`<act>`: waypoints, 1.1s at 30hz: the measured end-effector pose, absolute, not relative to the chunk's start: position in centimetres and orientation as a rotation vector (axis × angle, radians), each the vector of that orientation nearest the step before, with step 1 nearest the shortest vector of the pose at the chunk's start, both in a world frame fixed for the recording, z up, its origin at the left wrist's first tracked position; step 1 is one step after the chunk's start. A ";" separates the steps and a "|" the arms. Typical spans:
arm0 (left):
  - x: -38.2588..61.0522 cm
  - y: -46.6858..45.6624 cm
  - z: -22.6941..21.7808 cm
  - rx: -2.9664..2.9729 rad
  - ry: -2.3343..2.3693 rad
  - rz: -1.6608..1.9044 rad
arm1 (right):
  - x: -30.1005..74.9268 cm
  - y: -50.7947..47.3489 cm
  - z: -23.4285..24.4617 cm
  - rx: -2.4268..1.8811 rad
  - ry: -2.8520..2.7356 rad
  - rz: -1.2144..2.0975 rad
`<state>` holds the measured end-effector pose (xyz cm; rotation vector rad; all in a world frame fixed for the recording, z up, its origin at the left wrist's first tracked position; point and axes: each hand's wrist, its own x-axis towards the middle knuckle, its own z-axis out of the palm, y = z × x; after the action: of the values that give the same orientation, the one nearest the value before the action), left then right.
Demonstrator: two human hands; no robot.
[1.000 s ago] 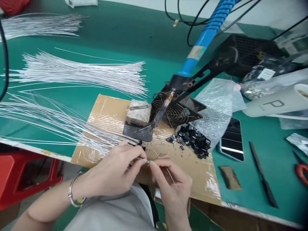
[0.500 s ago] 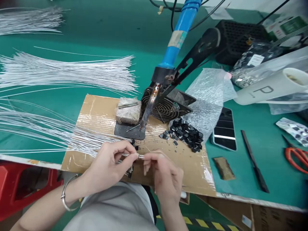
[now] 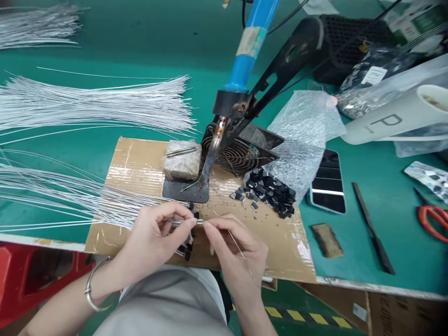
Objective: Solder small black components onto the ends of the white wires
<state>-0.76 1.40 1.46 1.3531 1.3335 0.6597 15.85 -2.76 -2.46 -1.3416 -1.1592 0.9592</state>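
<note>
Close to the cardboard's front edge, my left hand [image 3: 164,235] pinches a thin white cable between thumb and forefinger, with a short silvery end [image 3: 199,222] sticking out. My right hand [image 3: 240,252] is closed at that end, thumb and forefinger touching its tip. A fine wire strand [image 3: 238,247] slants across my right fingers. Beneath and beside my left hand lie cables [image 3: 115,205], several with black connector ends [image 3: 188,249]. Beyond my hands a blue-handled soldering iron [image 3: 245,65] points down, its tip above a dark pad.
A pile of small black pieces [image 3: 271,191] lies on the cardboard [image 3: 280,247]. Behind are a fan [image 3: 234,154] and a wrapped block [image 3: 182,163] with metal rods on it. To the right are a phone [image 3: 327,182], a file [image 3: 373,228] and scissors [image 3: 432,217].
The whole view has shifted slightly. My right thumb and forefinger have turned and now meet the silvery end, and the fine strand shows more clearly across my right hand.
</note>
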 end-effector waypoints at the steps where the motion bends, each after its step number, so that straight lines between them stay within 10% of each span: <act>1: -0.7 1.4 1.5 1.361 1.334 0.660 | 15.7 -2.7 -2.5 -1.336 -1.154 0.949; 33: -0.6 0.1 1.3 1.594 1.327 0.700 | 15.3 -2.8 -2.1 -1.132 -0.635 1.451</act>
<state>-0.65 0.09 1.27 1.5939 1.3270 0.7004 15.28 -2.77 -2.11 -1.1319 -0.6352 1.4506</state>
